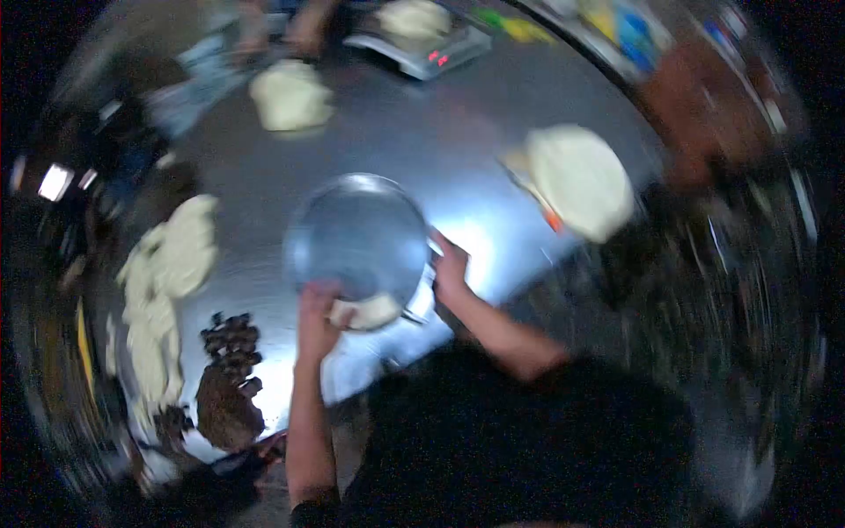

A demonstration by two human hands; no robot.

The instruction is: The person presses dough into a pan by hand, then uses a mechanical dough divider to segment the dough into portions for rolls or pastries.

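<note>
A round metal pan (361,238) with a shiny inner face is in front of me, just above or on the steel table. My right hand (451,268) grips its right side, fingers closed at the rim. At the near left edge of the pan is my left hand (320,319), closed, with a pale piece (370,312) under its fingers. Blur hides whether that piece is dough or cloth. Left of my hands lie a dark brown mound (227,409) and a cluster of small dark brown lumps (231,339).
Pale dough (167,264) stretches along the left of the steel table (422,132). Another dough lump (292,95) lies at the far side, near another person's hands (308,26). A scale (422,53) with red digits carries more dough. A round pale mass (581,180) sits on the right.
</note>
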